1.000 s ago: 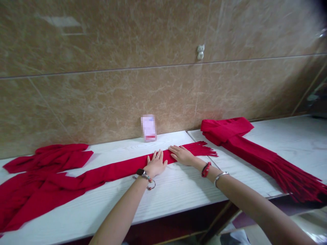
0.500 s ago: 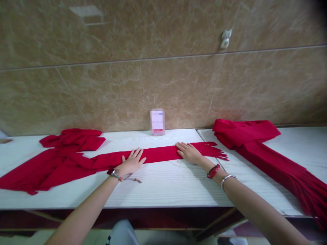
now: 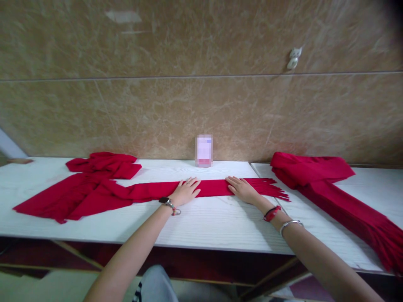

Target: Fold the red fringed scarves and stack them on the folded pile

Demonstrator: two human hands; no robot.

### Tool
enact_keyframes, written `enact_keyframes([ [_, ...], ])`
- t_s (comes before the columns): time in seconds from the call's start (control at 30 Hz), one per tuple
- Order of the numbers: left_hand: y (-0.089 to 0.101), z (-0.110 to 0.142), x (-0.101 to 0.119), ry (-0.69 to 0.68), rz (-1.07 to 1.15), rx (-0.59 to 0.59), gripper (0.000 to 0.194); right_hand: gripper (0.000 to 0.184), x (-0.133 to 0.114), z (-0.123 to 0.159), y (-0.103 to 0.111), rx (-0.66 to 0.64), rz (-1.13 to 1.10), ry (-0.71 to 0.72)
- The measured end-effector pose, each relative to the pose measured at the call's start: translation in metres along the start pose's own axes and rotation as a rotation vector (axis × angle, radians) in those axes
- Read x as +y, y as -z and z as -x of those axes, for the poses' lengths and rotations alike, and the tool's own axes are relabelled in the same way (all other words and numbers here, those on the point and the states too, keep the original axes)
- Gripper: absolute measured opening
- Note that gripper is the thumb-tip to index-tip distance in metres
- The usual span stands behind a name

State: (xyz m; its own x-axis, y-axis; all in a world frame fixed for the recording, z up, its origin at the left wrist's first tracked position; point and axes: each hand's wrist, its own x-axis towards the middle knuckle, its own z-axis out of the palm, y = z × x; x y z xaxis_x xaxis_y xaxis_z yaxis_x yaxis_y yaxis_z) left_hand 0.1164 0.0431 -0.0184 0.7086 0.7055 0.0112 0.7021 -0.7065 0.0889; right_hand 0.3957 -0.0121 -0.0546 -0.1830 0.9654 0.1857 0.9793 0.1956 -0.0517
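A red fringed scarf (image 3: 154, 191) lies lengthwise on the white table, smooth and narrow between my hands and loosely bunched at the left. My left hand (image 3: 185, 193) rests flat on its narrow strip, fingers spread. Close to the fringed end, my right hand (image 3: 242, 189) also lies flat on the fabric with fingers stretched out. Neither hand grips anything. On the right, apart from my hands, lies a second red scarf (image 3: 327, 195), folded over at the back, its fringe reaching the front edge.
The white table (image 3: 204, 226) runs along a brown marbled wall (image 3: 176, 113). A small blurred card or box (image 3: 204, 151) stands against the wall behind the scarf. A white cat-shaped hook (image 3: 294, 58) is fixed on the wall. A seam divides the tabletop at the right.
My left hand has slid right along the scarf, closer to my right hand. My right hand stays near the fringe. The camera view has shifted and tilted slightly.
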Motion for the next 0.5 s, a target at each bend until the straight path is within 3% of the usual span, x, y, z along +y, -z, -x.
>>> enact_keyframes([
  [0.23, -0.006, 0.009, -0.007, -0.050, -0.037, 0.078, 0.048, 0.048, -0.001, -0.007, 0.006, -0.061, -0.026, -0.028],
  [0.33, -0.006, 0.009, -0.005, -0.047, -0.041, 0.091, 0.050, 0.047, -0.028, -0.020, 0.015, -0.035, -0.019, -0.037],
  [0.5, -0.008, 0.009, -0.005, -0.017, -0.047, 0.111, 0.052, 0.049, -0.094, -0.042, 0.011, 0.011, -0.074, 0.115],
])
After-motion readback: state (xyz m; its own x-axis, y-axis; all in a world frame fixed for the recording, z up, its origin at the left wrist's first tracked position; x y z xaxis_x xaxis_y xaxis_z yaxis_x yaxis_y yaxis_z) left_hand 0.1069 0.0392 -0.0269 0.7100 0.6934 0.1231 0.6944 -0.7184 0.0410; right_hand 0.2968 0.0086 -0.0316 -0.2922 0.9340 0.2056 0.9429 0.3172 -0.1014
